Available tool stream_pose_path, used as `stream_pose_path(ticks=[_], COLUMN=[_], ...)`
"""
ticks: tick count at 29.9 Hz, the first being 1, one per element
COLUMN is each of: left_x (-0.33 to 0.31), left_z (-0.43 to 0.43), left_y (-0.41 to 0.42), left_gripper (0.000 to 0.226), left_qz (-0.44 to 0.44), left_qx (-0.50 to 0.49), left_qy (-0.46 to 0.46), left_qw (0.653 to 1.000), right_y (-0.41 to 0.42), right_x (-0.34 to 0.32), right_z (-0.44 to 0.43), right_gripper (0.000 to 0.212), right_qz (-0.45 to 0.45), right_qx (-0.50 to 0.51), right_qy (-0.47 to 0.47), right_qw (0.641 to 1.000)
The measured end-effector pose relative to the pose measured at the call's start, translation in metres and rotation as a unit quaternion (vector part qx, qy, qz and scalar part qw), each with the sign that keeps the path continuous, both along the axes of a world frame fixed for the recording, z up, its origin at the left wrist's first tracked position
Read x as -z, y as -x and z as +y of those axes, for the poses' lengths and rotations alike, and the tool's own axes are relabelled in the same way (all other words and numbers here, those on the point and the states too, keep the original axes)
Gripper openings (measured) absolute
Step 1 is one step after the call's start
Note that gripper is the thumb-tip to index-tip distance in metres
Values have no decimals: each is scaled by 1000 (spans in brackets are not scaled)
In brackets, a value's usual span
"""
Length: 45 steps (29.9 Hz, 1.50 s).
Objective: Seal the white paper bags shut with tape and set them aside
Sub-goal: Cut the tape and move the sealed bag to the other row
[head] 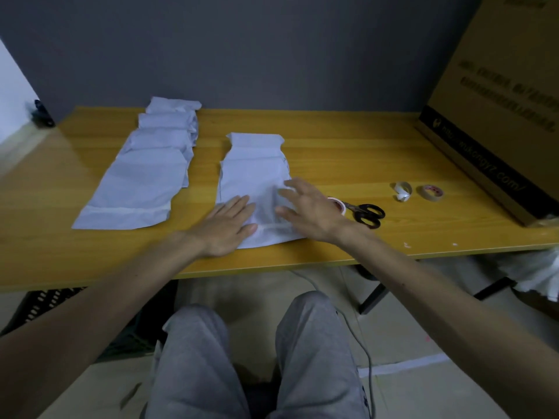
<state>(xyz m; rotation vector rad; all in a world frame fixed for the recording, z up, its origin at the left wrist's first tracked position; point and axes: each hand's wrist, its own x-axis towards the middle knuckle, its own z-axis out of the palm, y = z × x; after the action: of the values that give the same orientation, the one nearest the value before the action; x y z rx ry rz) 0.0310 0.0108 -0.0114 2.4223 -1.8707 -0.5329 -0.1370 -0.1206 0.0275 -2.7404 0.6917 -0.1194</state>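
Near the table's (90, 261) front edge, the left hand (225, 228) lies flat on the nearest white paper bag (254, 189), fingers straight and together. The right hand (305, 210) rests on the bag's right side, fingers spread.

Cardboard box (496, 116) cut off top and right, its print blurred. Tape roll (341, 206) partly hidden behind right hand (305, 207). Scissors (367, 214) blade tips out of sight. White bags (254, 176) overlap, lower ones mostly covered. Dark object (40, 114) far left unidentifiable.
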Motion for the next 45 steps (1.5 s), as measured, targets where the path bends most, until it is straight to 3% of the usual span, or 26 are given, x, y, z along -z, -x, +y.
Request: stream_pose_path(ticks=[6, 16, 24, 29, 36, 45], left_x=[6, -4, 1, -2, 3, 8], left_z=[12, 28, 39, 37, 36, 30], left_y=[1, -10, -14, -18, -13, -8], left_gripper=[64, 49, 46, 41, 40, 50], left_qz=[-38, 69, 87, 144, 93, 35], left_qx=[-16, -121, -162, -201, -209, -209], left_qy=[-7, 74, 119, 156, 160, 79], left_qw=[999, 987, 976, 956, 960, 974], right_y=[-21, -46, -77, -79, -82, -96], right_x=[38, 19, 32, 31, 34, 28], right_z=[14, 33, 58, 53, 56, 49], right_gripper=[61, 65, 71, 69, 77, 86], right_qz=[68, 39, -13, -39, 6, 66], right_qx=[-53, -33, 7, 39, 35, 107], right_qy=[10, -53, -124, -162, -83, -96], right_qw=[996, 997, 992, 985, 996, 987])
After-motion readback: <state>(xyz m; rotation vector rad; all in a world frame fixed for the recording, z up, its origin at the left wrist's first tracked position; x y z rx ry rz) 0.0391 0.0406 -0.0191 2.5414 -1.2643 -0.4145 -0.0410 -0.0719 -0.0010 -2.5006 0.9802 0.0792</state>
